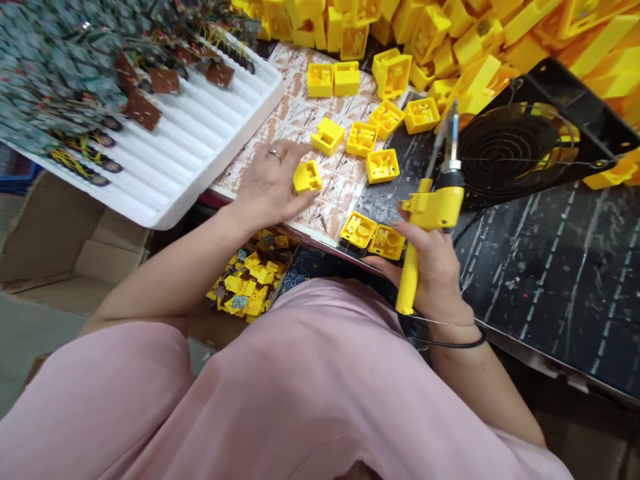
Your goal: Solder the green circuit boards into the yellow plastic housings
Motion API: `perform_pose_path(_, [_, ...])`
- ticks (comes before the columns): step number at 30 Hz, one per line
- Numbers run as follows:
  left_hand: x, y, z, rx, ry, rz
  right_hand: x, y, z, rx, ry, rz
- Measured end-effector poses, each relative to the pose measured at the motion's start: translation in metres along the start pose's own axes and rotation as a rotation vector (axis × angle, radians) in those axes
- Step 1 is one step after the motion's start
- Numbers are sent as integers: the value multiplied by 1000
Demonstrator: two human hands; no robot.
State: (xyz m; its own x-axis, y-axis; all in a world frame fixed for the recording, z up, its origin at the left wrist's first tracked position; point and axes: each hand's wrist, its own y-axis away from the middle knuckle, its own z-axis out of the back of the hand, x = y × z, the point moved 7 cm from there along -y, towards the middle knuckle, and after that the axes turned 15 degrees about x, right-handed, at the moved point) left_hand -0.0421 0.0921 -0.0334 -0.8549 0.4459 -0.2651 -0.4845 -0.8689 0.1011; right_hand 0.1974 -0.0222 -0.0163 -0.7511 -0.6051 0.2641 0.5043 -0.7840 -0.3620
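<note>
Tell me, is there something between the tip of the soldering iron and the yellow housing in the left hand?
Nothing visible blocks it. The soldering iron in the right hand points up, and only bare worktop separates it from the yellow housing under the left hand.

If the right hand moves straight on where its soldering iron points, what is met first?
Probably the black fan: the soldering iron in the right hand points up toward its rim, though depth is unclear.

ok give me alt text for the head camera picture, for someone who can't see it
A person's left hand grips a small yellow plastic housing on a workbench while the right hand holds a yellow soldering iron, tip up. More yellow housings lie scattered ahead, with a white foam tray of circuit boards to the left and a black fan to the right.
</note>
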Motion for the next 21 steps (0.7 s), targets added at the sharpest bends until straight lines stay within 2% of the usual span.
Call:
perform_pose_path(2, [5,-5,3,30,119,7,9,-11,-9,3,26,51])
perform_pose_path(4, [-4,-11,7,82,304,-42,13,-17,-17,9,37,65])
perform_pose_path(5, [-11,-15,7,146,390,-67,12,-18,-19,9,35,56])
perform_pose_path(7, [-26,-23,-1,378,486,-100,8,-16,-19,4,17,35])
perform_pose_path(9, [-38,-30,-12,599,431,-132,4,-12,-17,15,9,38])
perform_pose_path(10, [-41,-35,-14,616,357,-147,3,-11,-17,26,15,45])
perform_pose_path(11, [-42,-40,-12,562,265,-152,3,-10,-16,31,24,48])
perform_pose_path(13, [-41,-46,1,302,80,-125,2,-9,-15,22,50,48])
perform_pose_path(15, [-42,-39,13,70,-58,-80,1,-9,-15,8,63,37])
perform_pose_path(16, [-44,-32,15,22,-113,-65,1,-9,-16,5,64,34])
perform_pose_path(18, [-48,-18,11,49,-230,-44,0,-9,-18,2,58,36])
perform_pose_path(21, [-54,-2,-2,179,-334,-64,-3,-7,-19,-1,16,48])
